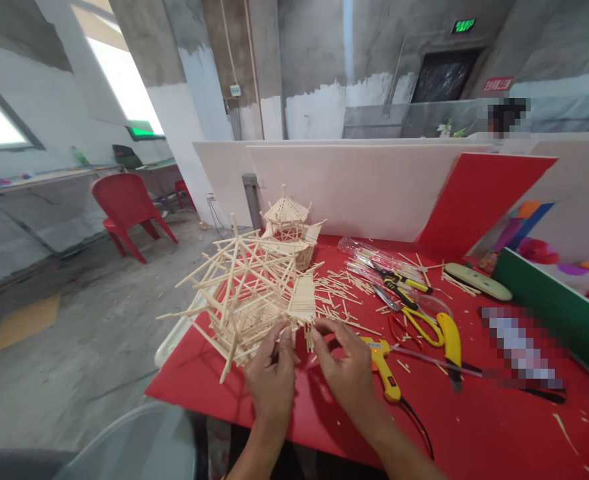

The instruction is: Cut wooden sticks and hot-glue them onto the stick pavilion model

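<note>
A pavilion-like frame of thin wooden sticks [239,287] stands on the left of the red tabletop [304,413]. On its right side is a slatted stick panel [304,297]. My left hand [274,373] is closed in a pinch at the frame's near edge; what its fingertips hold is hidden. My right hand [347,363] has thumb and forefinger brought together by the panel's lower end, on something too small to make out. Just right of that hand lies a yellow glue gun [385,367]. Behind the frame rises a smaller roofed stick pavilion [287,223].
Loose sticks [342,287] are scattered mid-table. Further right lie yellow-black pliers [399,283], yellow-handled scissors [419,323], a yellow utility knife [450,343] and a pale oblong case [477,281]. White boards [344,190] stand along the back. A person [507,120] is beyond them.
</note>
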The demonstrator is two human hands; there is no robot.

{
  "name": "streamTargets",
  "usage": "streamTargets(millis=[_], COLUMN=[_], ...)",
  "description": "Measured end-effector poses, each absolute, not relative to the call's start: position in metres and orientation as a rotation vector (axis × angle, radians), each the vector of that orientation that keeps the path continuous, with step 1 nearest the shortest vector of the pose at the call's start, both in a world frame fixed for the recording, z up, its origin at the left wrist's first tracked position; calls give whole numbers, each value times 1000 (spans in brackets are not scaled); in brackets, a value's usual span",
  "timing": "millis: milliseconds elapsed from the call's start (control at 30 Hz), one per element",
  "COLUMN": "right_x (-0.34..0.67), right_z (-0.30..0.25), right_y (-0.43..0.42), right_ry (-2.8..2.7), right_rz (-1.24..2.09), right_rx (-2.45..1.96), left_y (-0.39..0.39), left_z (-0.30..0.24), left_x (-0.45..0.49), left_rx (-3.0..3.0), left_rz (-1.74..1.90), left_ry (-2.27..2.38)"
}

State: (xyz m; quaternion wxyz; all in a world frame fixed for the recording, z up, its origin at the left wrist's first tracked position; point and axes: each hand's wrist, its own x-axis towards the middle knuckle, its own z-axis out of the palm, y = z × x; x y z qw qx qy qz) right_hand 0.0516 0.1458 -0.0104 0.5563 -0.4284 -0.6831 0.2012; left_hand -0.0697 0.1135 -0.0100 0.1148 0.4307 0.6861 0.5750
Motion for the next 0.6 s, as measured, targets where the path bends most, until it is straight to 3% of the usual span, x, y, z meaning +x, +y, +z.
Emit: streamTargets(millis=[600], right_x=[41], right_z=[-12], right_y=[147], right_ry=[-1627], right_rz=[541], right_rx=[-992], left_y=[111], left_z=[-11], left_x=[-80], left_rx=[1114], left_rz=[1611], left_ry=[1874])
